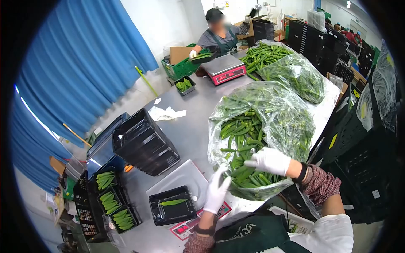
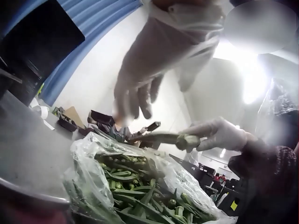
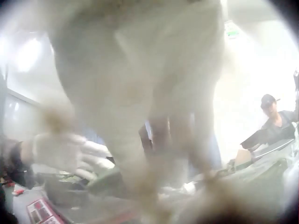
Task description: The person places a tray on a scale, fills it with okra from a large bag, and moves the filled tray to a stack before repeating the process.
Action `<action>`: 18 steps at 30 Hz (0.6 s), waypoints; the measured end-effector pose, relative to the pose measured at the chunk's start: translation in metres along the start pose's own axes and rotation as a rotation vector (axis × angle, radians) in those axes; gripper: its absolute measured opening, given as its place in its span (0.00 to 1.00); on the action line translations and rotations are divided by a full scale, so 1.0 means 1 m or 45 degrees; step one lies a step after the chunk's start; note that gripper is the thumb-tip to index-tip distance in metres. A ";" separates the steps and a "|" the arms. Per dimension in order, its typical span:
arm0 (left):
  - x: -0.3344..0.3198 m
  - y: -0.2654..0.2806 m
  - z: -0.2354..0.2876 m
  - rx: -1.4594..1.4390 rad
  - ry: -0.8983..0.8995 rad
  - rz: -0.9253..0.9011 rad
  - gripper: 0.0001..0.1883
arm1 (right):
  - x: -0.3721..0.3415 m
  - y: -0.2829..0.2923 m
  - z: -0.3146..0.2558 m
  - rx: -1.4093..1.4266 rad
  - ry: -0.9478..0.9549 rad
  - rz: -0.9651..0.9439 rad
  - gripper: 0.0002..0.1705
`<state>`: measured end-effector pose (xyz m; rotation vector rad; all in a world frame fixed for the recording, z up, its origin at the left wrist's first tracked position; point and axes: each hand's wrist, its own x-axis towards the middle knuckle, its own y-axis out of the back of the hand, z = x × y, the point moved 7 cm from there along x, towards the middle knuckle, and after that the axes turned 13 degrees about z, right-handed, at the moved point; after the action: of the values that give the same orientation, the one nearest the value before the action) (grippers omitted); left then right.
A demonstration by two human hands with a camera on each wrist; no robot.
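My gloved right hand (image 1: pixel 272 162) pinches an okra pod (image 2: pixel 163 138) by its stem end, over a clear plastic bag (image 1: pixel 217 120) filled with okra. Beside the bag's near rim is my gloved left hand (image 1: pixel 217 192), its fingers loosely extended and holding nothing. In the left wrist view the left hand (image 2: pixel 163 56) hangs above the pod, fingers pointing down. A black tray (image 1: pixel 158 215) with a single okra pod (image 1: pixel 174 202) in it sits on a weighing scale (image 1: pixel 181 230), left of the left hand. The right wrist view is blurred, with the right hand (image 3: pixel 135 70) filling its middle.
Several filled okra trays (image 1: pixel 110 202) line the table's left side. A stack of black trays (image 1: pixel 145 141) stands behind the scale. Across the table (image 1: pixel 194 126), a person (image 1: pixel 223 38) holds a tray near a second scale (image 1: pixel 223 69). More okra (image 1: pixel 265 57) lies at the far right.
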<state>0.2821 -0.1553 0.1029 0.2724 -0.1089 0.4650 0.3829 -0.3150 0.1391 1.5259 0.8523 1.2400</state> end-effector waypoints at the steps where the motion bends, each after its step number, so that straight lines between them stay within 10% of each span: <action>1: -0.001 -0.015 0.003 -0.059 0.088 -0.155 0.24 | 0.002 0.005 -0.017 0.014 0.073 0.067 0.24; 3: -0.007 -0.038 -0.011 -0.072 0.216 -0.433 0.25 | -0.003 -0.003 -0.041 -0.071 0.213 0.100 0.27; 6: -0.016 -0.033 -0.036 -0.157 0.261 -0.265 0.24 | -0.007 -0.004 -0.049 -0.071 0.215 0.386 0.26; 10: -0.020 -0.001 -0.079 -0.882 0.777 0.113 0.20 | -0.014 -0.015 -0.040 0.034 -0.182 0.426 0.24; 12: -0.021 -0.003 -0.080 -1.125 0.828 0.188 0.21 | -0.016 -0.020 -0.028 0.491 -0.801 0.708 0.20; 18: -0.028 -0.004 -0.093 -1.289 0.994 0.362 0.30 | 0.030 -0.047 -0.058 0.441 -0.385 0.511 0.17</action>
<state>0.2627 -0.1443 0.0085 -0.9317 0.3858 0.7101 0.3361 -0.2595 0.1046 2.1817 0.5966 1.1309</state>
